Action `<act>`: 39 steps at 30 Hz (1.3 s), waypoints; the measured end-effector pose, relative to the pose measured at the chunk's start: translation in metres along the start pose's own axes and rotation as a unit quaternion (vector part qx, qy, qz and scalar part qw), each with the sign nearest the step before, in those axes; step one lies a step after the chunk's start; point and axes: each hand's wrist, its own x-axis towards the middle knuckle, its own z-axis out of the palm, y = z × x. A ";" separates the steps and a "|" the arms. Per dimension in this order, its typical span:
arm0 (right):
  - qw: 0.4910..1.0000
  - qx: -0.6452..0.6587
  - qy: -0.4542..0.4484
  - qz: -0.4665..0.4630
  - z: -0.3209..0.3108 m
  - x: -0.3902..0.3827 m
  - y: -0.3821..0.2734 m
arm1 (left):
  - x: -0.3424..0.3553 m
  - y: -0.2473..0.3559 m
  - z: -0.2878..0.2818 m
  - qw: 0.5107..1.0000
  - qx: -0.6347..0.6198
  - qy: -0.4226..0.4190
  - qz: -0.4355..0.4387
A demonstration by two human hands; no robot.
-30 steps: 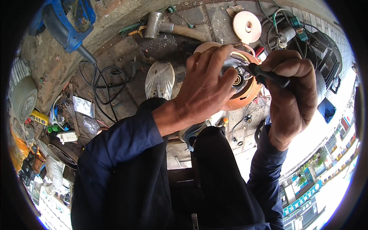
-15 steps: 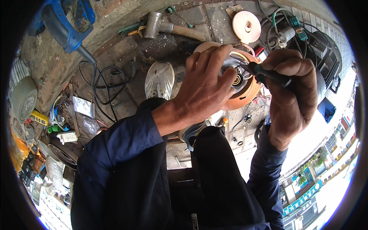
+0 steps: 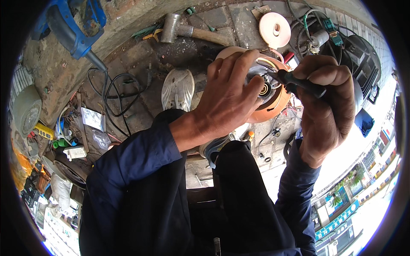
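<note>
Our left hand [image 3: 228, 100] grips the round orange motor [image 3: 273, 102]. Our right hand [image 3: 326, 102] holds the screwdriver [image 3: 294, 83]; we should keep it straight and press gently.

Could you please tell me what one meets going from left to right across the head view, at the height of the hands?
Grey fan cover → black cable loop → white shoe → left hand → orange motor housing → screwdriver → right hand.

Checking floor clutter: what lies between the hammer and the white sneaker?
In the head view, only bare, grimy paving lies between the hammer and the white sneaker.
</note>
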 end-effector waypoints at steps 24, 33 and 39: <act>1.000 0.028 -0.008 -0.013 0.000 0.000 0.000 | 0.000 0.000 -0.001 1.000 -0.004 -0.001 -0.001; 0.998 0.063 -0.021 -0.003 0.000 0.001 0.002 | 0.001 0.000 0.000 1.000 -0.004 0.004 0.000; 1.000 -0.003 -0.014 -0.013 -0.001 0.000 0.000 | 0.000 0.000 -0.001 1.000 -0.006 -0.002 -0.002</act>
